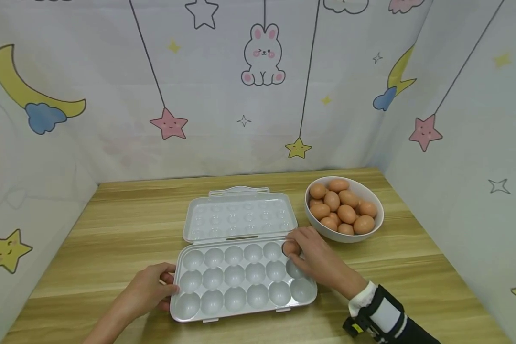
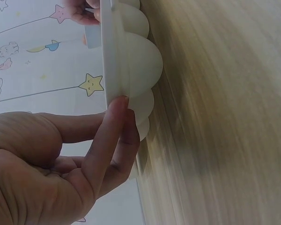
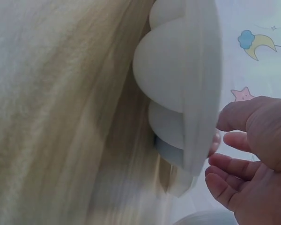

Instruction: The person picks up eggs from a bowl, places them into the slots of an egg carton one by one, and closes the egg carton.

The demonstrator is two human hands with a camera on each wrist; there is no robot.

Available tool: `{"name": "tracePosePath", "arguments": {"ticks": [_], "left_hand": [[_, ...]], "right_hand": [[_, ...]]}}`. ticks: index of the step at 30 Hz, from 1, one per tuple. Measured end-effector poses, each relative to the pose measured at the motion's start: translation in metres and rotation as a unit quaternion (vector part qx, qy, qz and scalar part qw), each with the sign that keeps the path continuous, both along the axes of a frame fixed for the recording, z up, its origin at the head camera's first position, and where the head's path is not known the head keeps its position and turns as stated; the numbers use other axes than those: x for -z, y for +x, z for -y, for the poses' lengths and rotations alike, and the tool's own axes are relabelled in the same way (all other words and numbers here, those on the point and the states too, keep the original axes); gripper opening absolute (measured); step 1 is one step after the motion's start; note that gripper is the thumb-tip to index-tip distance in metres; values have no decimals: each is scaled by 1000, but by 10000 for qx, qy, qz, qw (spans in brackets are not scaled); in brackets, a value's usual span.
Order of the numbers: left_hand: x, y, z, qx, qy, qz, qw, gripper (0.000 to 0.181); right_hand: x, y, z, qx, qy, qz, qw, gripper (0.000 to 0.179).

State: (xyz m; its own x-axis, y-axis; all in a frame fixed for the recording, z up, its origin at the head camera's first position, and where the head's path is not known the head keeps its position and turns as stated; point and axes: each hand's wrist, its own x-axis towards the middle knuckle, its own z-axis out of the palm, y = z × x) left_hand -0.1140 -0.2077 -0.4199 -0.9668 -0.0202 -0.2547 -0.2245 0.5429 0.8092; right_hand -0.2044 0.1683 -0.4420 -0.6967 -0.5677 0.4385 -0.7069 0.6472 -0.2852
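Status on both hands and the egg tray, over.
Left hand holds egg tray by left edge. Right hand grips egg at tray's back-right corner. Lid open; no obstruction seen.

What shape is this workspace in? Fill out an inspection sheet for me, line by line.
Surface: wood-grain table.
Job's things: white box, lid open; bowl of eggs behind and to the right.
Clutter: nothing seen.
Hands: left hand grips the box's left edge; right hand holds an egg at its back right corner.
Cables: nothing seen.
Surroundings: patterned walls.
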Motion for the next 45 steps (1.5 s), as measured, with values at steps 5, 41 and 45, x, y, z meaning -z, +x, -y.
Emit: {"name": "tracePosePath", "arguments": {"ticks": [5, 41, 45], "left_hand": [[-1, 0, 0, 27, -6, 2, 10000, 47], [3, 2, 1, 27, -18, -58, 10000, 46], [2, 2, 1, 15, -3, -59, 10000, 46]], "right_hand": [[-16, 6, -2, 71, -46, 44, 10000, 27], [-78, -84, -51, 1230, 651, 505, 9890, 35], [-73, -94, -48, 1367, 746, 822, 9844, 38]]}}
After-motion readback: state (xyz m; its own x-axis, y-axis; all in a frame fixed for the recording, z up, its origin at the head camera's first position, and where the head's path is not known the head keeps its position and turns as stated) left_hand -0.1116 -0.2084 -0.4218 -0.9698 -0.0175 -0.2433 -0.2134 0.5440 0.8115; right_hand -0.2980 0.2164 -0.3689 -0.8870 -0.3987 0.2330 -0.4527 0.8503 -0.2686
